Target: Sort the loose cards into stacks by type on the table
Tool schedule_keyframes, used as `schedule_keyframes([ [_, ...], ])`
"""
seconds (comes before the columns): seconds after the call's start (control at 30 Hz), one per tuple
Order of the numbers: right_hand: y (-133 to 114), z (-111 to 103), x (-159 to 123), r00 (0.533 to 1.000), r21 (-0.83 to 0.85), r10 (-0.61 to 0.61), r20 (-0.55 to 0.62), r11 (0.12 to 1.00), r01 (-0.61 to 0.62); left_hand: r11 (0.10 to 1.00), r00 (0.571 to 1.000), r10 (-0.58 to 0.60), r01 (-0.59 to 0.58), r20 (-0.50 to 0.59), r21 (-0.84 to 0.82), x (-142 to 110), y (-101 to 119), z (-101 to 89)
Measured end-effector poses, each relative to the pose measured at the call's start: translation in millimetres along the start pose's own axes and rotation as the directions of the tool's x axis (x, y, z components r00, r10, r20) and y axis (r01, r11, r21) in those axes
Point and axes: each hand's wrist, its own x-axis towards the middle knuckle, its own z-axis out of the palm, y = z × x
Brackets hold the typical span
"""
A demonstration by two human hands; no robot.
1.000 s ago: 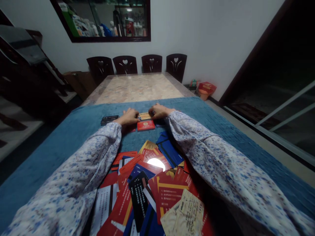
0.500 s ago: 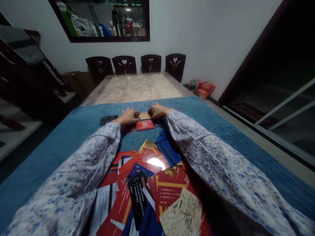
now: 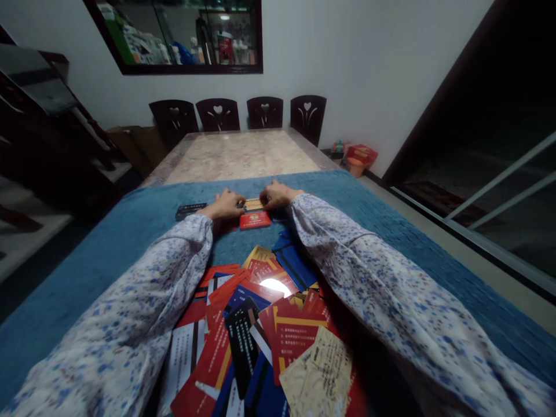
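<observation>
I have my left hand (image 3: 226, 205) and right hand (image 3: 277, 194) at opposite ends of a yellow-gold card stack (image 3: 253, 203), which lies on the blue cloth (image 3: 108, 255) just beyond a red card stack (image 3: 254, 219). My fingers are curled in at those ends; whether they pinch the cards or merely rest against them, I cannot tell. I take this step to be straightening the edges, and the next move seems to call for light, even pressure from both sides (a hard push might nudge the red ones). Left of my left hand sits a black card stack (image 3: 187, 212). Nearer me spreads a mixed card pile (image 3: 299, 341), its near edge cut off and its right side in shadow under my right sleeve (image 3: 347, 249). My fingertips are mostly hidden, something dark by my right wrist is unclear, and the small print is too blurred to read.
</observation>
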Motion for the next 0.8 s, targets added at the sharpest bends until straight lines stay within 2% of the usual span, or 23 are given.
schedule_keyframes([
  [0.23, 1, -5, -10, 0.999, -0.053, 0.019, -0.045, 0.998, -0.021, 0.999, 0.999, -0.036, 0.036, -0.008, -0.007, 1, 2, 0.9],
  [0.47, 17, -9, -26, 0.995, -0.063, -0.004, -0.101, 0.998, -0.003, 1.0, 0.993, 0.008, -0.011, -0.122, -0.026, -6, 6, -1.5],
  [0.6, 27, -10, -38, 0.994, -0.072, -0.005, -0.112, 0.997, -0.003, 0.998, 0.982, 0.056, -0.06, -0.183, -0.019, -13, 15, -3.8],
  [0.8, 36, -12, -65, 0.993, -0.087, 0.011, -0.115, 0.996, -0.021, 0.993, 0.975, 0.115, -0.117, -0.192, 0.001, -26, 37, -8.7],
])
